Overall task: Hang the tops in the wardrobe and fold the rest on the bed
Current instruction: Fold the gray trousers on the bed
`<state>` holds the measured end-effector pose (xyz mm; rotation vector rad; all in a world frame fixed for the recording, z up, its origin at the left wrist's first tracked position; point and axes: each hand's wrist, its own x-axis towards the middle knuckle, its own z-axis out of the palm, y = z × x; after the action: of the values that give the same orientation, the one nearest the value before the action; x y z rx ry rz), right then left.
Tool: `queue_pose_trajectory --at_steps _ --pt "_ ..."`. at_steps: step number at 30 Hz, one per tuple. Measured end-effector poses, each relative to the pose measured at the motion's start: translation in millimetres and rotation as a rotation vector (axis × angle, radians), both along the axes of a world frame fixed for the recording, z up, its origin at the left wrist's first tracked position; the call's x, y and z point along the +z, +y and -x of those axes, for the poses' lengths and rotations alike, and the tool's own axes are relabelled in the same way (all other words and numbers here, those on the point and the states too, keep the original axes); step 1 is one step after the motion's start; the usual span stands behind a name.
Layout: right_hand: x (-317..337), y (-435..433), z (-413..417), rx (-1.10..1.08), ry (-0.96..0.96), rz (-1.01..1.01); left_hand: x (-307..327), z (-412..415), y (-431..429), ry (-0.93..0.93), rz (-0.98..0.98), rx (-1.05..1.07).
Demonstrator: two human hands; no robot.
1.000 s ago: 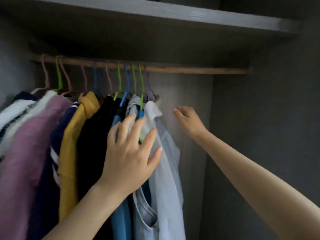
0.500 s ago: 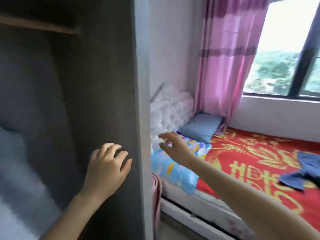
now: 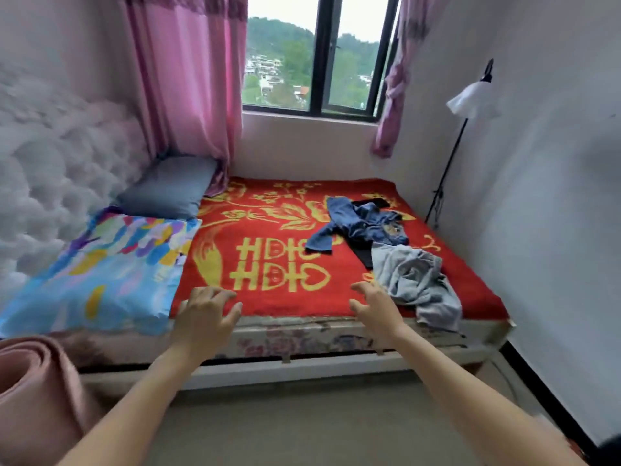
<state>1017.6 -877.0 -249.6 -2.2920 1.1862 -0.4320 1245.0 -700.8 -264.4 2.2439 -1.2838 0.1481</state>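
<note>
Reaching over the bed (image 3: 289,307) with left hand (image 3: 205,314) and right hand (image 3: 373,307) both empty, fingers loosely spread, the person likely must next grasp the crumpled grey garment (image 3: 413,280) beside the blue garment (image 3: 363,223) for folding.

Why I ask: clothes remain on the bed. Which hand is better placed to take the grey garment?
Right. The right hand hovers open just beside the grey garment; the left hand is farther off, nearer the pillow.

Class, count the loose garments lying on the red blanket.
3: a blue denim garment farthest back, a black garment partly under it, a grey garment at the near edge. Others may hide beneath.
</note>
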Motion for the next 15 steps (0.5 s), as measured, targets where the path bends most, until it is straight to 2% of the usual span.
queue_pose_trajectory --at_steps 7,15 --pt "-54.9 -56.4 62.5 -0.297 0.075 -0.122 -71.7 -8.7 -84.1 0.370 -0.034 -0.108" --pt "-92.3 -116.2 59.0 -0.517 0.131 -0.234 -110.6 -55.3 -169.2 0.452 -0.173 -0.130"
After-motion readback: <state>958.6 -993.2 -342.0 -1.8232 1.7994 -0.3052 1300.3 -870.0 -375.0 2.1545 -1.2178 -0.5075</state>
